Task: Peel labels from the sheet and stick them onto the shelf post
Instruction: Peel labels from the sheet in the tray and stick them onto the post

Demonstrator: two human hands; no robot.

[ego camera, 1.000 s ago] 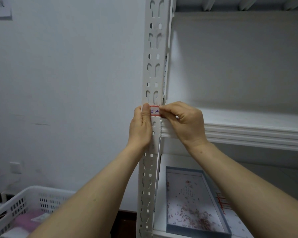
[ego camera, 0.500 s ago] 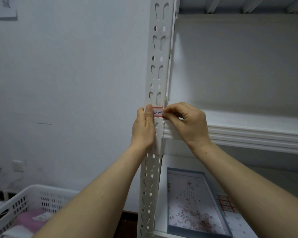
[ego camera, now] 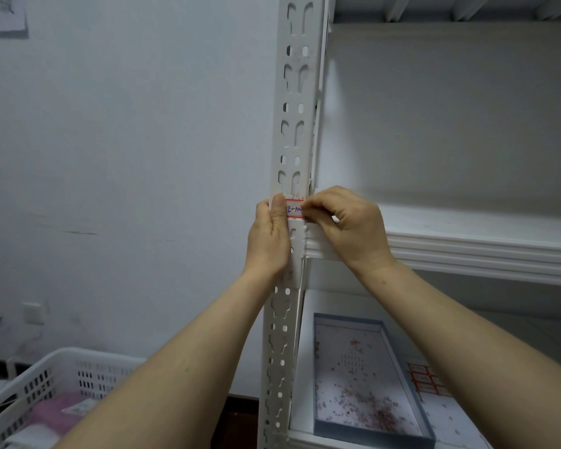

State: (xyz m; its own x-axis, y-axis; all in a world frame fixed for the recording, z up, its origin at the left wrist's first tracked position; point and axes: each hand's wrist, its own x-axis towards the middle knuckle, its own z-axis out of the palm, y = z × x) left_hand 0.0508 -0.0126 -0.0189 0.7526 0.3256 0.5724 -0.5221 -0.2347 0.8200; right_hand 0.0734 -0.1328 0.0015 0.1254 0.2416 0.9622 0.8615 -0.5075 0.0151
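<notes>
A white slotted shelf post [ego camera: 293,124] runs upright through the middle of the view. A red-bordered label [ego camera: 294,209] with blue handwriting lies across its front at the height of the middle shelf. My left hand [ego camera: 268,236] grips the post from the left, its thumb lying flat over the label's left end. My right hand [ego camera: 350,225] comes from the right with curled fingers, and its fingertips pinch the label's right end at the post's edge, hiding that end. The label sheet [ego camera: 426,380], with several red-bordered labels, lies on the lower shelf, partly behind my right forearm.
A blue-rimmed shallow box [ego camera: 370,377] with reddish specks sits on the lower shelf beside the sheet. The white middle shelf board [ego camera: 483,247] juts out to the right. A white slotted basket [ego camera: 46,384] holding something pink stands at the lower left. Wall sockets [ego camera: 33,314] are low on the wall.
Both hands stay on the label at the same spot on the post. My right fingertips have crept left and cover a little more of the writing.
</notes>
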